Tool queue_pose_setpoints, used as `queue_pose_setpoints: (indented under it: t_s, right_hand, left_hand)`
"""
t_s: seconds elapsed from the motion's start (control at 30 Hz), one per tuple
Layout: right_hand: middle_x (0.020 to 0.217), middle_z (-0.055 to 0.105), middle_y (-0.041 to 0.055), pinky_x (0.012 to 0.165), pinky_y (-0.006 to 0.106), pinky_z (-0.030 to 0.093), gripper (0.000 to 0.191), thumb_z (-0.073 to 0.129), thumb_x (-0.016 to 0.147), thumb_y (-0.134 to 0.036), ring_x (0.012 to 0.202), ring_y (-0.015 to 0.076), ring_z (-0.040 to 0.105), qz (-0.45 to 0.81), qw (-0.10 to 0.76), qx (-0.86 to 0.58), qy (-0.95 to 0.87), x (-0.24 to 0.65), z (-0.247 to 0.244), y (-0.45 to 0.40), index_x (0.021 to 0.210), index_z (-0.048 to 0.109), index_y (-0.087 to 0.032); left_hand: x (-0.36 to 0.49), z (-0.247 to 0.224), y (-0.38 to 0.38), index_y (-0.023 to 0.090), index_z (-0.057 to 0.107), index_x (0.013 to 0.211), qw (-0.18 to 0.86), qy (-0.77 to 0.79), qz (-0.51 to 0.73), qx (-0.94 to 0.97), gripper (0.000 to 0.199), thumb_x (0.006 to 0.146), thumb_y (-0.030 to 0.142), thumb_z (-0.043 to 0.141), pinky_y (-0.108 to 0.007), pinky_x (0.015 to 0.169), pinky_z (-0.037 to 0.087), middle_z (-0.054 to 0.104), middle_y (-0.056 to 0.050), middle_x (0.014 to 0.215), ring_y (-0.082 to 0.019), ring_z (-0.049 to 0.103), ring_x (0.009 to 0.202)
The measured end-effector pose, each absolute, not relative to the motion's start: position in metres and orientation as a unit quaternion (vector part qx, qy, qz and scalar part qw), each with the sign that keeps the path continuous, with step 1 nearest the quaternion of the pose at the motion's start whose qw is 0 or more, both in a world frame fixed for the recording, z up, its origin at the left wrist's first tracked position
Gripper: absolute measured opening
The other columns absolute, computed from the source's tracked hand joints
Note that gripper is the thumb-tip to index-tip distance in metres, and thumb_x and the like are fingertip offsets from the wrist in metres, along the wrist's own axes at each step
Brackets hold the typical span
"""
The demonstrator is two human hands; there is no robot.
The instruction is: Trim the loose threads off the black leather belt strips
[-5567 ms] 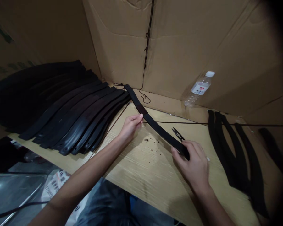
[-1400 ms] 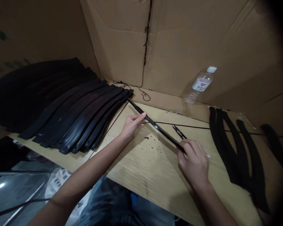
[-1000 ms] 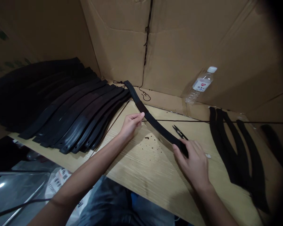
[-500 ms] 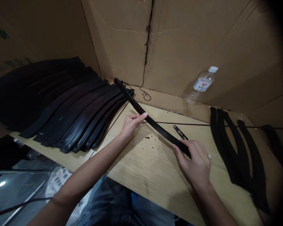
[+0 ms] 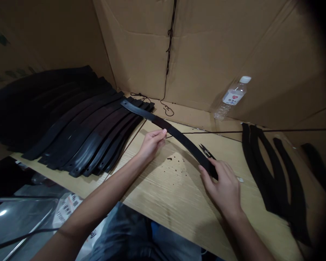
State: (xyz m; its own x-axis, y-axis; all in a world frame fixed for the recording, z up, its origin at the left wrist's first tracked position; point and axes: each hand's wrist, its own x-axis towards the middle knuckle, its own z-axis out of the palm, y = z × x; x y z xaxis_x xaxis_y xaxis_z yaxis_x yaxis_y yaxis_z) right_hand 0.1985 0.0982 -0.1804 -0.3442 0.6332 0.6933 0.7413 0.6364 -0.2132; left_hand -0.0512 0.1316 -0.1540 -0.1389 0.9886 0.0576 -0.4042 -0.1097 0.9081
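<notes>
In the head view I'd want the three-o'clock cord [image 5: 220, 132] taut against the black strip [image 5: 179, 136] at centre, my left hand [image 5: 153, 142] pinching its middle, my right hand [image 5: 225, 183] gripping its four-o'clock end.

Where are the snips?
Head view, right of centre: the black snips lie on the table, just beyond the right hand, beside the curved black strip it holds.

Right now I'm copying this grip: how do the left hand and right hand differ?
The left hand has its fingertips at the middle of the black strip; the right hand grips its near end. The snips lie by the right hand; the left hand is nearer the pile. Both hands are bare.
</notes>
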Motion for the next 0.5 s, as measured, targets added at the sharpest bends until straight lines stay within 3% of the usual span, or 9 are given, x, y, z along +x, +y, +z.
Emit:
queue_pose_setpoints:
  t_s: [0.33,0.5]
  right_hand:
    - [0.088,0.067,0.0044,0.075,0.032,0.050,0.016,0.067,0.085,-0.015,0.082,0.0195,0.063,-0.097,0.428,-0.382,-0.813,0.200,-0.175,0.095,0.097,0.058,-0.020]
    - [0.085,0.067,0.0036,0.074,0.032,0.050,0.014,0.066,0.085,-0.013,0.079,0.0190,0.062,-0.110,0.427,-0.381,-0.813,0.200,-0.176,0.096,0.094,0.058,-0.021]
  left_hand:
    - [-0.051,-0.163,0.132,0.017,0.052,0.045,0.503,0.458,0.644,0.350,0.050,0.068,0.050,0.081,-0.030,0.051,0.016,0.043,0.002,0.049,-0.006,0.029,0.047]
    - [-0.049,-0.166,0.134,0.017,0.052,0.045,0.482,0.459,0.649,0.370,0.052,0.071,0.054,0.077,-0.028,0.052,0.023,0.041,0.003,0.047,-0.007,0.033,0.047]
